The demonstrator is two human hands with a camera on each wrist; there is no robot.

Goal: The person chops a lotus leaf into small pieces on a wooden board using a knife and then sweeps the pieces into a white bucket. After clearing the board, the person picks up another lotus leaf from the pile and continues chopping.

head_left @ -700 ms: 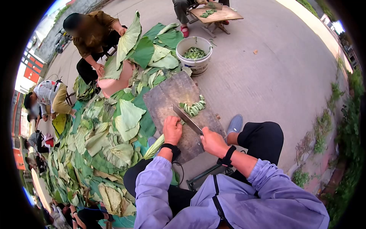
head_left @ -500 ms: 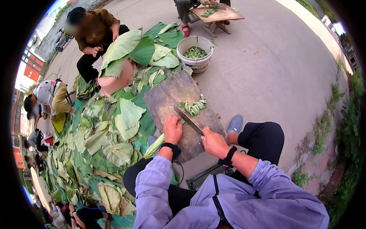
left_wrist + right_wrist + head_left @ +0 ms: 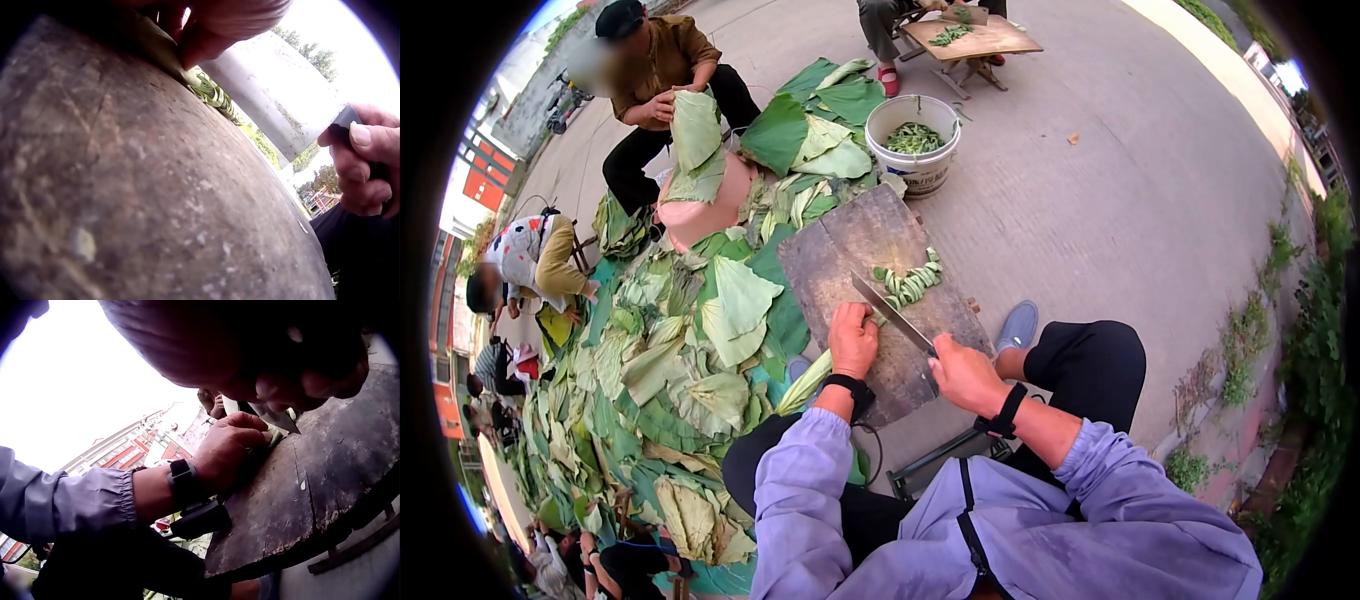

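Note:
My right hand grips the dark handle of a cleaver, whose blade stands beside my left hand. Curled fingers of the left hand hold a rolled bundle of green leaves down on the worn wooden board. Cut leaf strips lie in a curved row on the far side of the blade. The left wrist view shows the broad blade close to the fingertips, with strips behind it. In the right wrist view the left hand presses at the board.
A white bucket of cut greens stands beyond the board. Large leaves cover the ground to the left. A person in brown sits by a pink tub. Another person sits at a small table at the top. Others are at far left.
The person in brown has drawn a large leaf inward, and it now looks narrower, held in both hands. My hands and the cleaver have hardly moved.

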